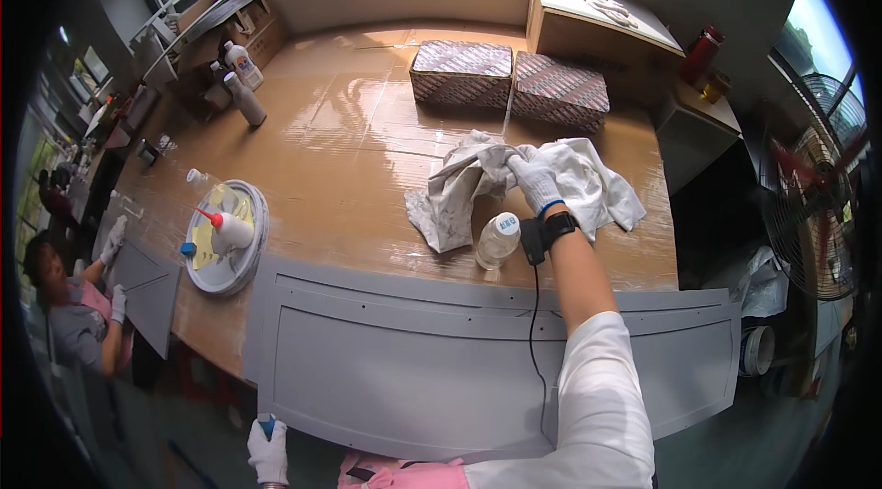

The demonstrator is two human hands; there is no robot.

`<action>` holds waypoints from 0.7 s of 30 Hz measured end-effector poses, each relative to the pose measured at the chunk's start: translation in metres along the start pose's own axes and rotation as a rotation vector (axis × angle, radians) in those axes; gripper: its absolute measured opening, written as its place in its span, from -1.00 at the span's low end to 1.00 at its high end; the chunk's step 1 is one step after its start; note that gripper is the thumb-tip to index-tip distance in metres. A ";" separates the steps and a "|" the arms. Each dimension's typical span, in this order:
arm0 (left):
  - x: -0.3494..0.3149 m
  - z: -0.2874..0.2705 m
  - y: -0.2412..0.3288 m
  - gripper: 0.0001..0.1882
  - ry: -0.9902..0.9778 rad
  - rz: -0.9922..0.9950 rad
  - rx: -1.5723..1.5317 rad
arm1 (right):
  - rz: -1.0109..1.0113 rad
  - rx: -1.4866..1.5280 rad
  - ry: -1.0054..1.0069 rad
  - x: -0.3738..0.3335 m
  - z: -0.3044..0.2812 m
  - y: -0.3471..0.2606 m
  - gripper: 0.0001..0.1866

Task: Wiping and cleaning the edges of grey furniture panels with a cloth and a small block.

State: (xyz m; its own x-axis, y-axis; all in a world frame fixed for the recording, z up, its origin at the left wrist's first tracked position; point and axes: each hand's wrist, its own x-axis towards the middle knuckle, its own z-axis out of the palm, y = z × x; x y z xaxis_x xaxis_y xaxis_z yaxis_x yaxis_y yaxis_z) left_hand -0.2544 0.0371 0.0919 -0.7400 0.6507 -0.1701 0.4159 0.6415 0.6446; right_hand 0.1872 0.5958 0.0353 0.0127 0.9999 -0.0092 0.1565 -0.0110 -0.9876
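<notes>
My right hand (pixel 537 180), in a white glove, reaches over the table with its fingers closed on a stained white rag (pixel 464 186). More white cloth (pixel 593 184) lies bunched just right of it. Close to that wrist stands a clear bottle with a white cap (pixel 497 241). A long grey panel (pixel 413 370) with raised borders lies along the table's near edge, under my right arm. At the panel's left near corner, my gloved left hand (pixel 268 460) grips a small blue block (pixel 266 425); its exact kind is unclear.
A round white lid (pixel 256 259) on the left carries a red-tipped squeeze bottle (pixel 231 232). Two patterned boxes (pixel 459 76) sit at the back, near a large carton (pixel 588 39). A fan (pixel 813 186) stands right. At far left, a gloved co-worker (pixel 78 324) handles another grey panel (pixel 152 292).
</notes>
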 end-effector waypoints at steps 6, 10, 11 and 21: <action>-0.002 -0.001 -0.005 -0.77 -0.030 -0.022 0.012 | -0.116 0.810 0.416 0.022 -0.042 -0.030 -0.81; -0.004 0.003 -0.012 -0.75 -0.016 -0.017 0.021 | -0.043 0.256 0.318 0.007 -0.035 -0.015 -0.66; 0.007 0.012 -0.012 -0.74 -0.048 0.024 -0.001 | -0.109 -0.085 0.285 0.022 -0.064 0.007 -0.53; 0.004 0.001 -0.012 -0.77 -0.029 0.003 0.047 | -0.259 -0.398 0.640 -0.076 -0.048 -0.032 -0.64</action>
State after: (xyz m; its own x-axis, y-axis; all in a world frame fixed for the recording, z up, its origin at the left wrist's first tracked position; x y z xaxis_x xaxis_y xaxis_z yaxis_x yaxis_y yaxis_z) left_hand -0.2623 0.0325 0.0823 -0.7234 0.6637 -0.1902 0.4430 0.6576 0.6094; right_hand 0.2291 0.5194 0.0749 0.4737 0.7719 0.4241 0.5713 0.0971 -0.8150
